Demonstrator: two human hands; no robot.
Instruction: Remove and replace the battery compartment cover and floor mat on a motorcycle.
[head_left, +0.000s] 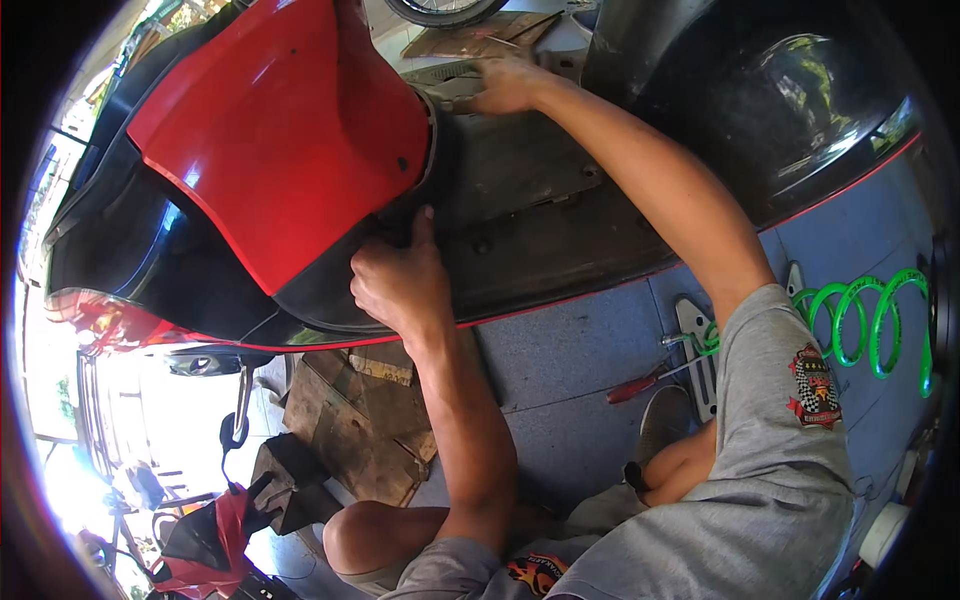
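A scooter lies across the upper part of the head view, with a glossy red front panel [290, 130] over black lower trim [330, 300]. At the trim's lower corner is my left hand [395, 285], its fingers curled on the black plastic. The left thumb points up against the seam beside the red panel. My right hand [505, 85] reaches across the dark footboard [540, 180] to its far side, near the red panel's far edge. The right fingers are partly blurred, and whether they grip anything is unclear.
A red-handled screwdriver [635, 387] and a coiled green air hose [860, 315] lie on the right, by a slotted metal stand [697, 350]. Flattened cardboard [350, 420] covers tiles below the scooter. Another red vehicle [205, 540] stands lower left. A wheel [445, 8] shows at the top.
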